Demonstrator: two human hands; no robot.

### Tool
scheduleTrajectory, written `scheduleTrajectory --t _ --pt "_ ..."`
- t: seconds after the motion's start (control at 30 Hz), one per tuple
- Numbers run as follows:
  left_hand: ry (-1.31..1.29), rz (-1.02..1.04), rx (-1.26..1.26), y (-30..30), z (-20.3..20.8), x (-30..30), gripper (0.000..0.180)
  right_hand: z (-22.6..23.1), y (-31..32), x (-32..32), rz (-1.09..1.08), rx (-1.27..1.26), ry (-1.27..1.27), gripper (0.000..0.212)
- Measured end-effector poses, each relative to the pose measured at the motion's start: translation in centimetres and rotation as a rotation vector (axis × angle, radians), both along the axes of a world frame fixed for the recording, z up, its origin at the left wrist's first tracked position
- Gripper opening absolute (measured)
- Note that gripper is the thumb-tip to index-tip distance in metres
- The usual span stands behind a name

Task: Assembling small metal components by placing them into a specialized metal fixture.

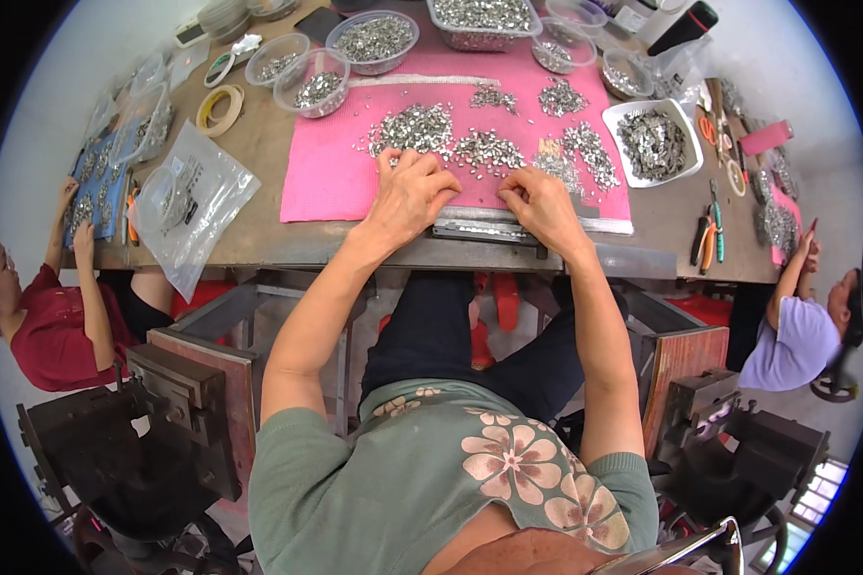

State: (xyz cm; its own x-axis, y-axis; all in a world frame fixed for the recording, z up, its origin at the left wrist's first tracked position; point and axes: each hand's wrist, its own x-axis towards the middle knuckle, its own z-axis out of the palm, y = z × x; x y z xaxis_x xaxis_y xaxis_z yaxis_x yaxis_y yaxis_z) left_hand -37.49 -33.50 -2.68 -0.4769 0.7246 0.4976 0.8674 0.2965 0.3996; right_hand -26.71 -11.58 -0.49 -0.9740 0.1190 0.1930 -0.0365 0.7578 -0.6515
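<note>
Small silver metal pieces lie in loose piles on a pink mat (pixel 326 163). My left hand (pixel 410 196) is over the near edge of the largest pile (pixel 417 125), fingers curled down and fingertips partly hidden. To its right, my right hand (pixel 544 203) has thumb and forefinger pinched together beside a smaller pile (pixel 489 151); anything between them is too small to make out. Below and between my hands, a narrow metal bar with a slotted row (pixel 484 231) lies along the table's front edge. Flat pale pieces (pixel 556 165) are grouped just beyond my right hand.
Clear bowls of metal pieces (pixel 372 43) line the back. A white square tub (pixel 654 142) stands right, near pliers (pixel 708 235). Tape (pixel 220 110) and a plastic bag (pixel 197 196) lie left. Co-workers sit at left (pixel 62 326) and right (pixel 796 331).
</note>
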Motion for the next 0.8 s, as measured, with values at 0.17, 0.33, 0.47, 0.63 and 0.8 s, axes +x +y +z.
scheduleTrajectory --t 0.17,0.33,0.47,0.63,0.8 --pt "0.057 0.004 -0.032 0.2 0.3 0.1 0.004 0.3 -0.1 0.5 -0.061 -0.038 -0.011 0.009" --pt "-0.037 -0.001 0.021 0.5 0.4 0.8 0.005 0.0 0.3 0.8 -0.048 -0.054 0.046 0.010" --pt "-0.258 -0.022 0.082 0.6 1.4 3.0 0.006 -0.5 0.2 0.7 0.059 0.118 0.161 0.012" --pt "-0.340 -0.091 0.202 2.0 1.2 5.9 0.006 -1.3 0.2 0.3 0.029 0.108 0.202 0.012" --pt "-0.234 -0.093 0.206 2.7 0.2 6.5 0.008 -0.3 -0.2 2.7 -0.093 -0.220 0.066 0.011"
